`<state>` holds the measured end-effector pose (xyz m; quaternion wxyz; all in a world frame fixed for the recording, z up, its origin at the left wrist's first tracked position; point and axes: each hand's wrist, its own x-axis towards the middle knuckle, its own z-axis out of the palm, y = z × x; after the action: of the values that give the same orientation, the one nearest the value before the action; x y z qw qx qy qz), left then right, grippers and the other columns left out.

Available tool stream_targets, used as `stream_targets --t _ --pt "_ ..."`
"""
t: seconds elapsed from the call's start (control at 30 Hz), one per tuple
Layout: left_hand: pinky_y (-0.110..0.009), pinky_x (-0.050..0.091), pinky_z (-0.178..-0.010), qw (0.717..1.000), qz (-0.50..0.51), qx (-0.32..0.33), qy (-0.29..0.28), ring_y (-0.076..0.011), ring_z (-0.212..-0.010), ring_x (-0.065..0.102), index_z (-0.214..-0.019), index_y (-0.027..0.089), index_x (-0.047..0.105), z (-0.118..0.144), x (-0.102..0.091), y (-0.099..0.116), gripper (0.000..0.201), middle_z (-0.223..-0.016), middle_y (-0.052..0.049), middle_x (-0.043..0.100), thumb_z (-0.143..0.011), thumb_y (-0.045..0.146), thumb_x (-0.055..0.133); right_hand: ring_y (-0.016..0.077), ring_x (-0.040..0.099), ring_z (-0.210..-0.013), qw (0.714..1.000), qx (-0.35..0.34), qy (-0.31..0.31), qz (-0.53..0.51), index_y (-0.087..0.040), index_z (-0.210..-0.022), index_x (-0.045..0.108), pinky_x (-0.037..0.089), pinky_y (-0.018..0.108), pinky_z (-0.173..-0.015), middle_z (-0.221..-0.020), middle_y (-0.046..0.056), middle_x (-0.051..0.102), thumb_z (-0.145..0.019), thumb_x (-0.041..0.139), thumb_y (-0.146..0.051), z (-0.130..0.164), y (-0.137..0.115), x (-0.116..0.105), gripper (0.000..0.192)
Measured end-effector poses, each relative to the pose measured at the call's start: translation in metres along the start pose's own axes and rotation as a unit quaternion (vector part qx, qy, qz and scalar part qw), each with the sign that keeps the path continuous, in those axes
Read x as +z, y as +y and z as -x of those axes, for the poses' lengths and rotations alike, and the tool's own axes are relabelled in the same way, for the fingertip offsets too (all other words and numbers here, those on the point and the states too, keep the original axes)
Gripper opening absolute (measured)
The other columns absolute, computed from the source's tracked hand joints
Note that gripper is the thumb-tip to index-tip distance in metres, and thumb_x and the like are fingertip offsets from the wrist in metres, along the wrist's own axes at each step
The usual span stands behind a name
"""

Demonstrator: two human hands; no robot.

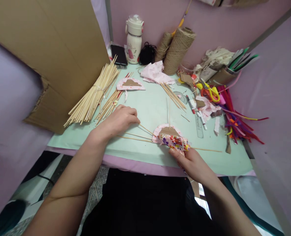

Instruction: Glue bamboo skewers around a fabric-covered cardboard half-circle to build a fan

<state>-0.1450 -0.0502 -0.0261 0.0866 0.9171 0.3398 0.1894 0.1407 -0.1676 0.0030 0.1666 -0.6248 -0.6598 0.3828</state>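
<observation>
My left hand [124,119] is closed, its fingertips at the end of a thin bamboo stick [146,129]. That stick runs right to a colourful floral-patterned piece [172,141], which my right hand [191,160] grips between thumb and fingers. Whether the piece is cloth or plastic I cannot tell. Behind it lies a half-round cardboard shape [168,130] edged with pink-and-white cloth, partly covered. Two more thin sticks [135,139] lie below my left hand. Another stick [208,149] sticks out to the right of my right hand.
A big bundle of bamboo sticks [94,93] lies at the left beside a cardboard sheet [69,49]. Another cloth-edged half-round [131,84] lies further back. Twine rolls [178,50] and a white bottle [134,39] stand behind. Yellow scissors [210,91] and pipe cleaners [236,121] are right.
</observation>
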Motion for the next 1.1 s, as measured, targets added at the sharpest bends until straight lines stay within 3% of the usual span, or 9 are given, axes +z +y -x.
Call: stream_targets --t 0.73,0.93,1.1 --pt "-0.033 0.034 -0.082 1.000 0.005 0.000 0.000 -0.0147 -0.078 0.055 -0.089 0.024 0.075 0.000 0.001 0.000 0.033 -0.084 -0.002 0.064 -0.095 0.016 0.044 0.0288 0.069 -0.077 0.999 -0.016 0.005 0.034 -0.021 -0.097 0.074 0.052 0.033 -0.063 -0.073 0.003 0.074 -0.089 0.052 -0.051 -0.004 -0.015 -0.006 0.038" --pt "-0.032 0.032 -0.081 1.000 0.002 -0.001 -0.008 -0.0147 -0.077 0.055 -0.086 0.024 0.074 0.001 -0.002 0.001 0.030 -0.083 -0.001 0.063 -0.093 0.014 0.046 0.0245 0.064 -0.066 0.997 0.026 -0.020 0.073 -0.019 -0.075 0.067 0.047 0.029 -0.056 -0.058 0.002 0.064 -0.089 0.048 -0.057 -0.004 -0.020 -0.008 0.044" --pt "-0.032 0.032 -0.082 1.000 0.007 -0.005 -0.007 -0.0148 -0.078 0.055 -0.085 0.024 0.074 0.001 -0.002 0.002 0.030 -0.084 -0.001 0.063 -0.092 0.013 0.047 0.0166 0.049 -0.047 0.991 0.077 -0.040 0.105 -0.023 -0.051 0.045 0.037 0.027 -0.045 -0.043 -0.001 0.045 -0.088 0.043 -0.064 -0.002 -0.018 -0.010 0.055"
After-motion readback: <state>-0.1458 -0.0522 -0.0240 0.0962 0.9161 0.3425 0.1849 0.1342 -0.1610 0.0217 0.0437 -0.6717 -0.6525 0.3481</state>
